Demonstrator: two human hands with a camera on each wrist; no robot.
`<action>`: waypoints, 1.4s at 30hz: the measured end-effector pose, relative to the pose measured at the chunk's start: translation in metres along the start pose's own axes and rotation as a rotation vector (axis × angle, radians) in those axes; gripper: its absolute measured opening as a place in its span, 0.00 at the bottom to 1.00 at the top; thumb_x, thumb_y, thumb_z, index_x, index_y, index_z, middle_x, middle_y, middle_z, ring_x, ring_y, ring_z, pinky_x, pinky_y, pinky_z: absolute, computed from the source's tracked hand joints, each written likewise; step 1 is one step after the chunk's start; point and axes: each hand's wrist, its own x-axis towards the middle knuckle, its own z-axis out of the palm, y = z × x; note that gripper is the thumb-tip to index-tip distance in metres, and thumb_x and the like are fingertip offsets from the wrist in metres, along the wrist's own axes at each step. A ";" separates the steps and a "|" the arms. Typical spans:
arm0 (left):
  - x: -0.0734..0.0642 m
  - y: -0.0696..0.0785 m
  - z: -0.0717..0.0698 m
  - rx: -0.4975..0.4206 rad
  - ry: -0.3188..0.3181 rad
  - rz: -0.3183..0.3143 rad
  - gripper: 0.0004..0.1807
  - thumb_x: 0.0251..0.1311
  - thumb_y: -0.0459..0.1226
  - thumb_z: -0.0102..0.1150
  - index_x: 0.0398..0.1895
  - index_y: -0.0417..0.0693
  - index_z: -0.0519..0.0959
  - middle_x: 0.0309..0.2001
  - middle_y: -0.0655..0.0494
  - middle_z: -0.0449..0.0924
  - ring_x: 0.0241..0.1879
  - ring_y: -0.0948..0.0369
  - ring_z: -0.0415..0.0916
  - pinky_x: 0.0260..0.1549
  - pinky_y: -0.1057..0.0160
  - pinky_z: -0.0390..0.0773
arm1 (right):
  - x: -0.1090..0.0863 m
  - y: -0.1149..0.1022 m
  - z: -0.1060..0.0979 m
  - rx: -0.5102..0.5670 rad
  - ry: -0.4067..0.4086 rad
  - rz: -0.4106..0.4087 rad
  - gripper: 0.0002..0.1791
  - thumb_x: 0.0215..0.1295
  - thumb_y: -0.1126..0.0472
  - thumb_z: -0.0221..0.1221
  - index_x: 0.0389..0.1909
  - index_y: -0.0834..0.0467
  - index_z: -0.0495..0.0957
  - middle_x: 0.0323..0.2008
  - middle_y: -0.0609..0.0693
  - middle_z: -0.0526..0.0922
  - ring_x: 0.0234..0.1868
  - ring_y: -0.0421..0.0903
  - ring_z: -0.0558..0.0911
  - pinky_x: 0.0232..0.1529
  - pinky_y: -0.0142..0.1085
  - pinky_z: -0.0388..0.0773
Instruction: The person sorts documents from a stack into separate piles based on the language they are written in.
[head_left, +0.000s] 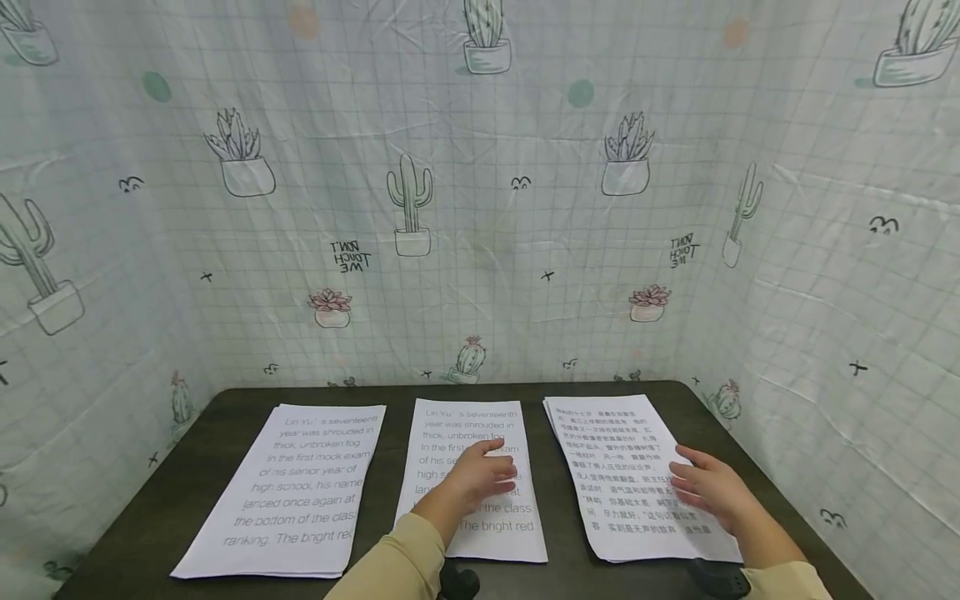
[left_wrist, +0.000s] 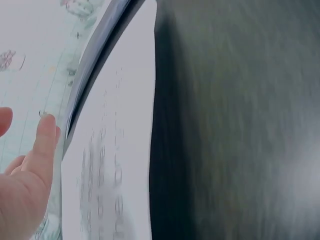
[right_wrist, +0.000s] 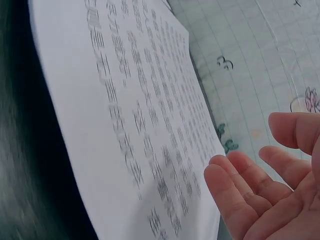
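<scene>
Three stacks of printed paper lie side by side on the dark table. My left hand (head_left: 480,477) hovers over the middle stack (head_left: 495,542), which bears large English text; its fingers are loosely bent with nothing between them. The right hand (head_left: 711,485) is over the right edge of the right stack (head_left: 607,467), printed with Chinese characters. In the right wrist view its fingers (right_wrist: 232,195) are relaxed and hold nothing, apart from the paper (right_wrist: 75,100). At the left, the third stack (head_left: 292,492) also carries English text, with neither hand near it.
The dark tabletop (head_left: 386,492) shows between the stacks. A pale cloth (head_left: 480,308) printed with cacti and a grid hangs behind the table and along both sides. Black bands sit at both wrists.
</scene>
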 end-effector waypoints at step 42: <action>-0.047 0.003 -0.160 0.058 0.243 -0.017 0.32 0.65 0.27 0.52 0.71 0.28 0.56 0.66 0.24 0.63 0.46 0.54 0.82 0.48 0.56 0.84 | 0.005 -0.050 0.125 0.152 -0.206 -0.098 0.32 0.70 0.61 0.54 0.71 0.70 0.58 0.63 0.73 0.69 0.57 0.58 0.80 0.54 0.47 0.81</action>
